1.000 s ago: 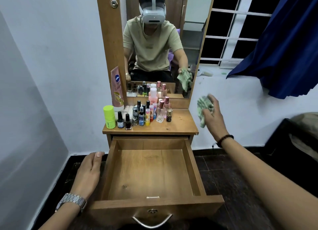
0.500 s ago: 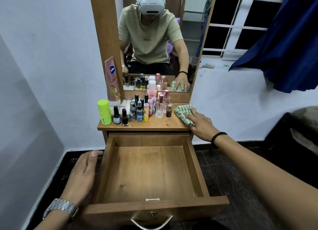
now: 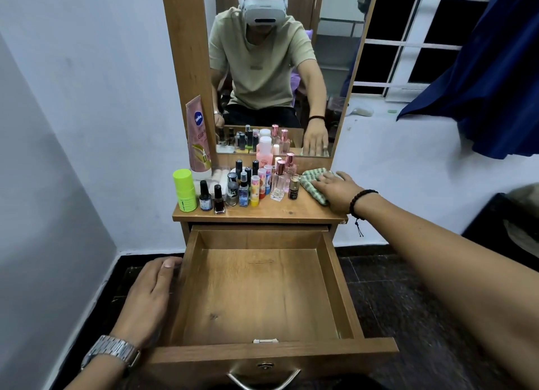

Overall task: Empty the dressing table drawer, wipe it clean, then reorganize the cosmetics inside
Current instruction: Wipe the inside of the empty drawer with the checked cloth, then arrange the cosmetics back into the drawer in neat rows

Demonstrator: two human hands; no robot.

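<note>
Head view was all I had to go on. The drawer was pulled fully out toward me and looked empty, bare wood bottom, just a small latch piece at the front lip. All the cosmetics stood bunched on the left and middle of the tabletop, right behind the drawer.

Right hand lay flat, fingers straight, pressing on the cloth at the back right corner of the top. No curl that I could see, so not gripping it, more like resting on it. Left hand sat against the outside of the drawer's left wall, fingers relaxed, thumb up by the rim, holding nothing.

My read: emptying was done, the wiping probably too, so putting stuff back was next. That turns on one thing: the bottles were just left of the right hand, with the small dark bottle almost touching the cloth's edge. So the right hand was way nearer; the left was down low beside the drawer, well apart from them. Everything stood upright, long axes vertical, so a grab from the side or top.

Stuff in the way: the bottles were packed tight, so pulling one could tip its neighbours. The green stick and pink tube sat farthest left, the tube leaning on the mirror frame.
</note>
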